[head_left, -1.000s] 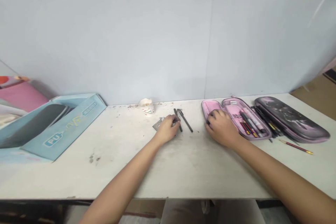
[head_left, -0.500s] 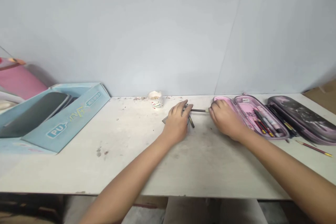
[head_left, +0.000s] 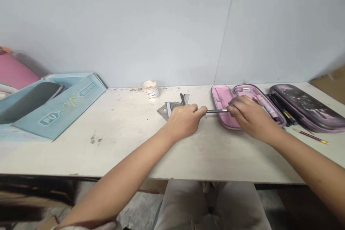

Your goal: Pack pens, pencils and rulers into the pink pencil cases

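A thin dark pencil with a pale end stretches level between my two hands, above the table. My left hand is closed around its left end. The fingertips of my right hand pinch the other end, over the pink pencil case. Behind my left hand lie a grey set square, partly covered, a dark pen-like stick and the edge of a ruler. The pink pencil case lies unzipped and spread, with markers in its right half; my right hand hides part of it.
A black-and-pink pencil case and a dark red pencil lie at the right. A paper cup stands near the wall, with crumbs around it. At the left sits a light blue box with a dark case inside.
Both hands have moved nearer to me relative to the table, and the right hand has come over the pink case. The set square and ruler now show behind my left hand.
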A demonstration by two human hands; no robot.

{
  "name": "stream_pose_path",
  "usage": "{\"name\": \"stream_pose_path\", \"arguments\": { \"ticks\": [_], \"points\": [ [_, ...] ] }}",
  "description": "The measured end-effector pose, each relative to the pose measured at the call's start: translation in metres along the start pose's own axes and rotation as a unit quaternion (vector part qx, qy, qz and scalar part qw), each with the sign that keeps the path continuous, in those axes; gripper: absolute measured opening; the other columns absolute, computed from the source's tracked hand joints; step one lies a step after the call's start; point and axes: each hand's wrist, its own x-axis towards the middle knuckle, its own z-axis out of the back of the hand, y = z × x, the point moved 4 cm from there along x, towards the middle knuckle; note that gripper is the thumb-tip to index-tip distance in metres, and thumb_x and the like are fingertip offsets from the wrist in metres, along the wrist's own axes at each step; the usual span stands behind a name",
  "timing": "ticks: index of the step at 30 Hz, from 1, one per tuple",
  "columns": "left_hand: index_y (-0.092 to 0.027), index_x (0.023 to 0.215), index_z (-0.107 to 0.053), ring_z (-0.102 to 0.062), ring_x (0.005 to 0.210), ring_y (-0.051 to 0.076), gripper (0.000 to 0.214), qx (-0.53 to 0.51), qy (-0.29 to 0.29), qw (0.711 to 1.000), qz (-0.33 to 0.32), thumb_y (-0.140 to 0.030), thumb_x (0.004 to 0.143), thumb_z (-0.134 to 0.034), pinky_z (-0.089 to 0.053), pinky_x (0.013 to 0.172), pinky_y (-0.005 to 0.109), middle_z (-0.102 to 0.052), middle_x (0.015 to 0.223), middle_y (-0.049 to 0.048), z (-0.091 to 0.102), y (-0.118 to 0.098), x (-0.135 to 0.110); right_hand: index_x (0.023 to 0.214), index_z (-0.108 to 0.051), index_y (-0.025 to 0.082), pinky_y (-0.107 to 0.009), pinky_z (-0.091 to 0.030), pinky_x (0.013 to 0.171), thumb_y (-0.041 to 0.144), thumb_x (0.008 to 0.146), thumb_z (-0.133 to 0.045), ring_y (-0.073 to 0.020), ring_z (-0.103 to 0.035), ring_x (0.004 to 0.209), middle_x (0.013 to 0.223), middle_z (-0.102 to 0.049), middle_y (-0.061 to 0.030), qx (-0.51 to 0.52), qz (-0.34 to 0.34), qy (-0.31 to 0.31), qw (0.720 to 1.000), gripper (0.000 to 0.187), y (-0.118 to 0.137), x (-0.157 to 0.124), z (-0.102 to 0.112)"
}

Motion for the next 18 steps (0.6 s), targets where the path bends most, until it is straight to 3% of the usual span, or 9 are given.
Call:
{"name": "stream_pose_path", "arguments": {
  "ticks": [3, 6, 9, 12, 15, 18],
  "points": [
    [-0.025, 0.096, -0.056, -0.051, 0.068, 0.018, 0.024, -0.036, 0.035, 0.999, 0.011, -0.026, 0.086, -0.034, -0.036, 0.065, 0.030, -0.054, 0.070, 0.0045, -0.001, -0.007, 0.003, 0.075, -0.054, 0.018, -0.034, -0.037, 0.075, 0.036, 0.091, -0.028, -0.0201, -0.048, 0.081, 0.079, -0.057, -0.0069, -0.003, -0.004, 0.001, 1.000, 0.035, -0.009, -0.010, -0.005],
    [-0.024, 0.092, -0.057, -0.052, 0.070, 0.019, 0.028, -0.089, 0.022, 0.995, 0.037, -0.043, 0.086, -0.037, -0.036, 0.067, 0.030, -0.054, 0.065, 0.0039, 0.002, -0.004, 0.014, 0.076, -0.055, 0.018, -0.034, -0.037, 0.076, 0.036, 0.091, -0.028, -0.0213, -0.049, 0.083, 0.080, -0.057, -0.0081, -0.023, -0.013, -0.023, 0.999, 0.035, -0.023, -0.016, -0.004],
    [-0.021, 0.093, -0.056, -0.052, 0.067, 0.018, 0.036, -0.165, -0.025, 0.975, 0.145, -0.051, 0.083, -0.040, -0.036, 0.064, 0.028, -0.051, 0.060, 0.0015, 0.003, 0.009, 0.026, 0.077, -0.054, 0.018, -0.035, -0.037, 0.075, 0.037, 0.090, -0.030, -0.0227, -0.050, 0.083, 0.081, -0.056, -0.0095, -0.040, -0.058, -0.087, 0.994, 0.033, -0.038, -0.022, 0.007],
    [-0.019, 0.101, -0.054, -0.045, 0.056, 0.012, 0.034, -0.328, -0.029, 0.915, 0.234, -0.044, 0.086, -0.037, -0.034, 0.055, 0.023, -0.044, 0.057, -0.0026, -0.005, 0.013, 0.031, 0.085, -0.052, 0.018, -0.032, -0.039, 0.071, 0.037, 0.089, -0.034, -0.0218, -0.052, 0.082, 0.084, -0.056, -0.0092, 0.003, -0.134, -0.185, 0.974, 0.027, -0.047, -0.029, 0.018],
    [-0.020, 0.111, -0.050, -0.036, 0.050, 0.008, 0.034, -0.503, 0.038, 0.841, 0.195, -0.039, 0.084, -0.043, -0.029, 0.047, 0.019, -0.036, 0.059, -0.0053, -0.015, -0.010, 0.036, 0.093, -0.049, 0.017, -0.030, -0.040, 0.070, 0.036, 0.088, -0.036, -0.0211, -0.053, 0.082, 0.086, -0.058, -0.0090, 0.051, -0.161, -0.225, 0.959, 0.023, -0.042, -0.034, 0.014],
    [-0.019, 0.115, -0.047, -0.030, 0.047, 0.006, 0.038, -0.591, 0.072, 0.783, 0.178, -0.037, 0.082, -0.048, -0.026, 0.044, 0.017, -0.032, 0.059, -0.0067, -0.019, -0.035, 0.040, 0.095, -0.048, 0.016, -0.031, -0.040, 0.074, 0.033, 0.087, -0.037, -0.0221, -0.054, 0.086, 0.089, -0.058, -0.0106, 0.053, -0.112, -0.199, 0.972, 0.021, -0.029, -0.035, 0.003]
  ]
}}
